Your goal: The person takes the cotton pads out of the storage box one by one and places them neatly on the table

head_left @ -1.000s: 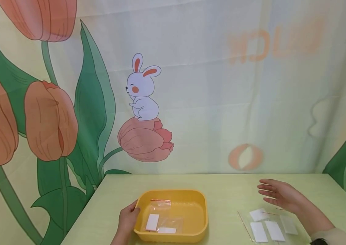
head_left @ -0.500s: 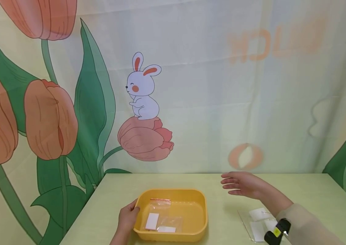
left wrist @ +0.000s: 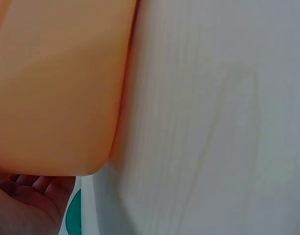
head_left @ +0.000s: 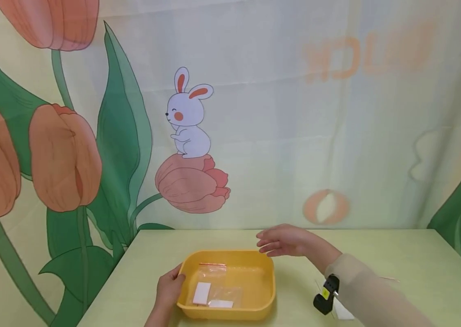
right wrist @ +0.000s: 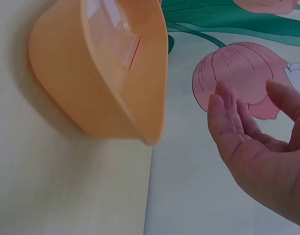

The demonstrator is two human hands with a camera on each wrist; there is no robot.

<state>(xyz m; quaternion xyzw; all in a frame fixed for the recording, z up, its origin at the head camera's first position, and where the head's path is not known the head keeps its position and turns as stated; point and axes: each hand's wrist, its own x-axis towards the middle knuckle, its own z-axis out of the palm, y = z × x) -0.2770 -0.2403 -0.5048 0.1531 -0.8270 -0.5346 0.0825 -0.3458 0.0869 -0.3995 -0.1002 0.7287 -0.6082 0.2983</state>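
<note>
A yellow plastic tray (head_left: 255, 286) stands on the table, and my left hand (head_left: 168, 288) grips its left wall with the thumb at the rim. In the left wrist view the tray's orange-looking outer wall (left wrist: 62, 107) fills the upper left, with the left hand (left wrist: 30, 205) at its end. Inside the tray lie clear zip bags with a red seal strip (head_left: 213, 264) and white pieces (head_left: 202, 293). My right hand (head_left: 283, 240) is over the tray's back right corner, fingers spread and holding nothing. The right wrist view shows this hand (right wrist: 267, 156) beside the tray (right wrist: 66, 73).
More clear bags with white pieces (head_left: 342, 311) lie on the table at the right, mostly hidden by the right sleeve (head_left: 369, 286). A black wrist strap (head_left: 326, 295) sits on that arm. A printed cloth (head_left: 263, 136) with a rabbit and tulips hangs behind the table (head_left: 430, 263).
My right hand has moved left from above the bags on the right to the tray's back right corner, empty throughout. The left hand and tray have stayed put.
</note>
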